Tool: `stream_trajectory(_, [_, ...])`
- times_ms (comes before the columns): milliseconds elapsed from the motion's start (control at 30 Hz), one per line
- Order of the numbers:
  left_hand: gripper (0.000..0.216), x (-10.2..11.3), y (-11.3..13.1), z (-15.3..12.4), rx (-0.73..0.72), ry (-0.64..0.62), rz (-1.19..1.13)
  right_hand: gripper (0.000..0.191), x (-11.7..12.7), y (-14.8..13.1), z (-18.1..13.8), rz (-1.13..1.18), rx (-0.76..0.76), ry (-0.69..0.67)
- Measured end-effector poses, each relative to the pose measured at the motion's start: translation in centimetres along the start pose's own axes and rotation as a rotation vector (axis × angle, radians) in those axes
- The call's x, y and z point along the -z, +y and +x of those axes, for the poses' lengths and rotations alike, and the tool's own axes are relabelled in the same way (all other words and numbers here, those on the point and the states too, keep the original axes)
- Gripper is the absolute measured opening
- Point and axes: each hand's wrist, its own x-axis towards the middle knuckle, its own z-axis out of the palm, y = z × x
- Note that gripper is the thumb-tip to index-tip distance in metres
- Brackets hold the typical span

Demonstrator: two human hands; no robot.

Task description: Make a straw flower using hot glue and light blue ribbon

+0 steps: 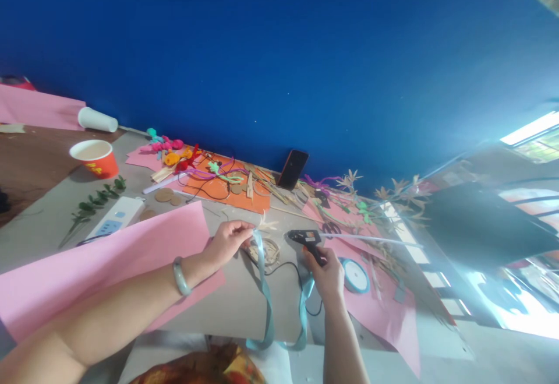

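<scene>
My left hand (230, 243) pinches the end of a light blue ribbon (267, 308), whose long loop hangs past the table's front edge. At those fingertips a pale, star-shaped dried flower (267, 221) sticks out; whether the fingers grip it too I cannot tell. My right hand (327, 273) is wrapped round the handle of a black hot glue gun (303, 236), its nozzle pointing left toward the flower, a little apart. A long clear glue stick (371, 238) runs out of its back. Beside my right hand lies a ribbon spool (356, 275). Between the hands is a small round container (267, 251).
Pink paper sheets (144, 244) lie left and right. A white power strip (116, 218), a green sprig (94, 203) and a red paper cup (95, 159) stand left. A phone (293, 169) leans on the blue wall. Scissors (331, 230) and orange paper (227, 189) with craft pieces lie behind.
</scene>
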Motion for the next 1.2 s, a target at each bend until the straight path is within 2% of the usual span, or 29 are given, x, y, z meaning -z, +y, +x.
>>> stream_trajectory(233, [0.023, -0.1, 0.6, -0.1, 0.006, 0.010, -0.035, 0.050, 0.1, -0.6, -0.5, 0.033, 0.008, 0.004])
stream_trajectory(367, [0.025, -0.1, 0.3, 0.0, 0.005, -0.001, -0.018, 0.047, 0.5, -0.5, -0.7, -0.040, 0.001, 0.039])
stream_trajectory(533, [0.025, 0.0, 0.1, 0.0, -0.004, -0.008, -0.013, 0.048, 0.5, -0.4, -0.7, -0.052, 0.005, 0.016])
stream_trajectory(733, [0.025, 0.0, 0.2, 0.0, -0.015, -0.002, -0.028, 0.049, 0.5, -0.7, -1.0, -0.071, 0.001, 0.074])
stream_trajectory(900, [0.025, 0.0, 0.0, 0.1, -0.026, -0.008, -0.027, 0.048, 0.7, -1.2, -1.2, -0.069, 0.034, -0.014])
stream_trajectory(1067, [0.026, 0.1, -0.1, 0.1, -0.012, -0.006, -0.009, 0.048, 0.7, -1.2, -1.1, -0.087, 0.026, 0.046])
stream_trajectory(1200, [0.026, 0.0, 0.1, 0.0, -0.004, -0.004, -0.012, 0.049, 0.5, -0.8, -0.9, -0.055, 0.045, -0.007])
